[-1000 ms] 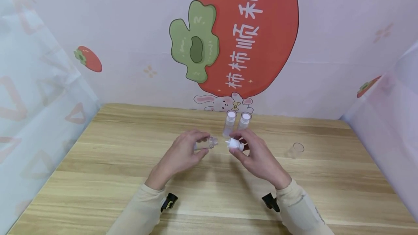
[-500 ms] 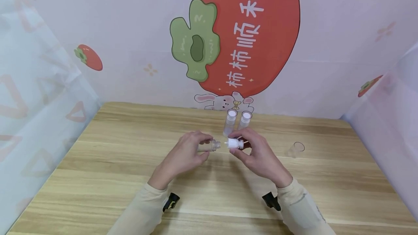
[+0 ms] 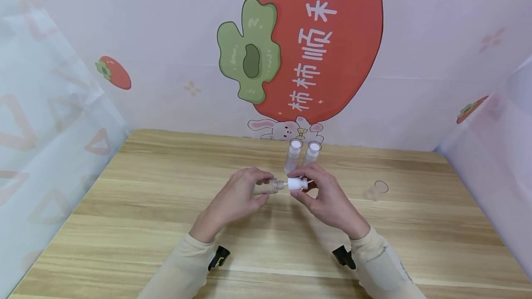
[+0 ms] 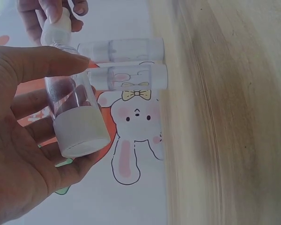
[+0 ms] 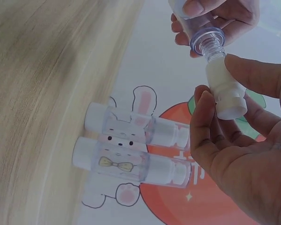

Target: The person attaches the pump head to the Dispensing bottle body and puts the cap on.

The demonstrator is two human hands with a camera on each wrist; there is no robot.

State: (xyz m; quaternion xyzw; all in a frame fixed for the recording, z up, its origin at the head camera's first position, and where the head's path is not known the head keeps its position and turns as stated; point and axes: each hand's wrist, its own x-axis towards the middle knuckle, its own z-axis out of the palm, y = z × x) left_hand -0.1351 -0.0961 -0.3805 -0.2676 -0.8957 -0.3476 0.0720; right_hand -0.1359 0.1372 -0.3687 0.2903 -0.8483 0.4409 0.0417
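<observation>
My left hand (image 3: 238,193) grips a clear bottle (image 4: 82,126) with a white base, tilted on its side, its threaded neck facing right. Between thumb and fingers, my right hand (image 3: 328,197) pinches a white pump head (image 5: 220,86). In the right wrist view the pump head sits at the mouth of the threaded neck (image 5: 211,46), in line with it. Some thread still shows below the white collar. Both hands are held above the wooden table (image 3: 166,243), close together.
Two similar capped bottles, one left (image 3: 293,156) and one right (image 3: 311,153), stand upright behind the hands, near the printed backdrop (image 3: 166,36). A clear cap (image 3: 377,190) stands on the table to the right.
The bottle and the pump head have come together. Earlier a gap lay between the neck and the pump; now the pump's end is at the neck. The standing bottles and clear cap have not moved.
</observation>
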